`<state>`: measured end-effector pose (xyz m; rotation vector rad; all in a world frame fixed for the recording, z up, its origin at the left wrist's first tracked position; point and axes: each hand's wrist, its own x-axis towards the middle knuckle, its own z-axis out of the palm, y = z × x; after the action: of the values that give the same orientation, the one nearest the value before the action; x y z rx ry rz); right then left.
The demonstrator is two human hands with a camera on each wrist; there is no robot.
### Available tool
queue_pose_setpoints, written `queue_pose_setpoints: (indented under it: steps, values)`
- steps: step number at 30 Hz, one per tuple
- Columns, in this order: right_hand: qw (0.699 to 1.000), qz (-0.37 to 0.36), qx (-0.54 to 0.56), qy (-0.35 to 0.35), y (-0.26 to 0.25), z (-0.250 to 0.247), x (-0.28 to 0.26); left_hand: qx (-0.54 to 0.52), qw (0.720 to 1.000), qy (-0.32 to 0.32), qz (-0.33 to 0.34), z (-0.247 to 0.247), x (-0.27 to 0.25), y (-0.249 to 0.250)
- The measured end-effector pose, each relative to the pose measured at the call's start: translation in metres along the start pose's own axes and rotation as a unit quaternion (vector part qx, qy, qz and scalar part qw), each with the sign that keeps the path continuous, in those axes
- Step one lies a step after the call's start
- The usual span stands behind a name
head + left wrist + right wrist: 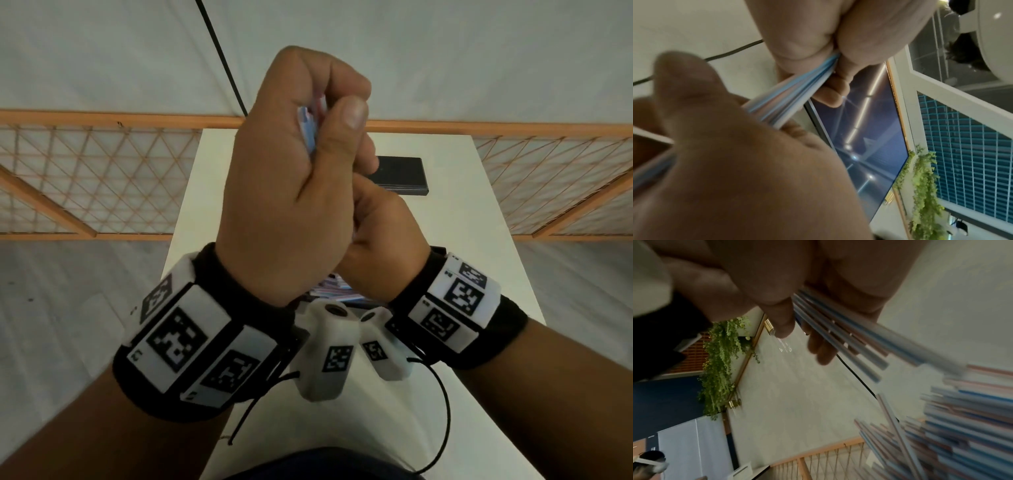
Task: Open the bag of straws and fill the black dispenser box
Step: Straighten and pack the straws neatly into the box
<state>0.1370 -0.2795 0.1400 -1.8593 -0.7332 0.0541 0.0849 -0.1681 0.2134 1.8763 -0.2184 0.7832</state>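
Observation:
My left hand (301, 164) is raised in front of me, fist closed round a thin bundle of blue, pink and white straws (308, 126). My right hand (376, 240) sits just below and behind it, fingers curled on the same bundle. In the left wrist view the bundle (789, 97) runs tight between curled fingers. Through the right wrist camera the held straws (838, 337) fan out over a blurred heap of loose straws (962, 426). That heap (332, 291) shows between my wrists on the table. A flat black box (400, 174) lies further back, partly hidden by my hands.
The white table (479, 240) is narrow and runs away from me. An orange lattice fence (102, 178) stands on both sides and behind it. A black cable (222, 54) crosses the pale floor beyond.

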Motion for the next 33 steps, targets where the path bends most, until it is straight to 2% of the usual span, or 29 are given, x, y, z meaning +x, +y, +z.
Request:
queue_pose_setpoints:
  steps: [6, 9, 11, 15, 19, 22, 23, 24, 26, 28, 29, 30, 33]
  values:
    - [0.997, -0.029, -0.055, 0.048, -0.004, -0.017, 0.007, -0.151, 0.987, 0.015, -0.048, -0.002, 0.007, -0.007]
    - [0.994, -0.013, -0.100, 0.049, 0.003, -0.028, 0.003, -0.208, 0.970, 0.041, -0.117, -0.010, 0.017, -0.014]
    - [0.993, -0.006, -0.108, 0.038, 0.009, -0.031, 0.000, -0.191, 0.970, 0.017, -0.149, -0.009, 0.018, -0.015]
    - [0.994, -0.016, -0.111, -0.006, 0.012, -0.025, -0.004, -0.058, 0.997, -0.036, -0.048, 0.011, -0.003, -0.008]
    - [0.991, -0.015, -0.128, -0.024, 0.018, -0.021, -0.012, -0.024, 0.998, -0.028, -0.047, 0.013, -0.013, -0.025]
    - [0.990, -0.025, -0.133, -0.041, 0.024, -0.016, -0.017, 0.020, 0.992, -0.124, -0.035, 0.016, -0.023, -0.037]
    - [0.990, -0.015, -0.134, -0.052, 0.027, -0.015, -0.018, 0.018, 0.990, -0.132, -0.045, 0.017, -0.027, -0.043]
    - [0.987, 0.001, -0.144, -0.065, 0.033, -0.013, -0.019, 0.001, 0.992, -0.112, -0.066, 0.016, -0.028, -0.048]
    - [0.975, 0.023, -0.201, -0.093, 0.050, -0.013, -0.026, -0.034, 0.992, -0.021, -0.123, 0.013, -0.030, -0.063]
    - [0.958, 0.025, -0.262, -0.117, 0.068, -0.015, -0.034, -0.013, 0.980, 0.061, -0.189, 0.006, -0.033, -0.080]
    - [0.950, 0.036, -0.279, -0.133, 0.075, -0.015, -0.038, 0.021, 0.972, 0.064, -0.223, 0.003, -0.035, -0.089]
    - [0.944, 0.053, -0.287, -0.152, 0.082, -0.015, -0.042, 0.065, 0.963, 0.040, -0.257, 0.000, -0.037, -0.097]
    - [0.938, 0.060, -0.294, -0.173, 0.095, -0.013, -0.048, 0.152, 0.933, -0.078, -0.316, -0.001, -0.050, -0.109]
